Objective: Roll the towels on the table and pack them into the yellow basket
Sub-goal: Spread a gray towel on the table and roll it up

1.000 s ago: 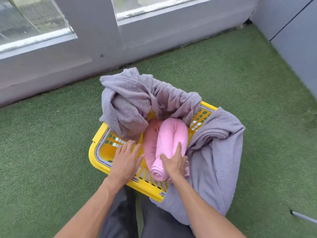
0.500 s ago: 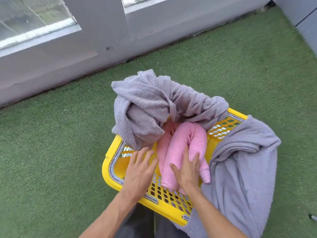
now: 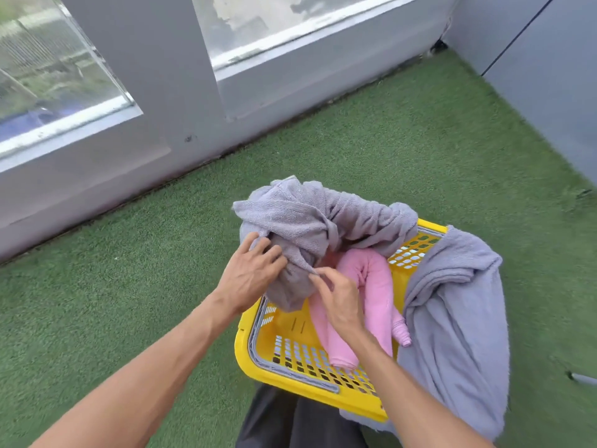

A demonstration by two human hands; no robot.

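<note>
A yellow basket (image 3: 290, 376) sits on green turf in front of my knees. Inside it lies a rolled pink towel (image 3: 371, 286), bent double. A crumpled grey towel (image 3: 310, 221) is heaped over the basket's far left corner. My left hand (image 3: 250, 273) lies on its lower fold with the fingers spread. My right hand (image 3: 336, 299) pinches an edge of that same grey towel just above the pink roll. A second grey towel (image 3: 452, 312) hangs over the basket's right side down to the turf.
Green artificial turf (image 3: 113, 286) covers the floor all around. A grey wall with windows (image 3: 193, 108) runs along the back, and a grey panel (image 3: 549, 76) stands at the right. My dark trousers (image 3: 290, 418) show below the basket.
Both hands left the pink roll and the basket rim and moved up to the crumpled grey towel. The right hand now pinches its edge. The view tilted up.
</note>
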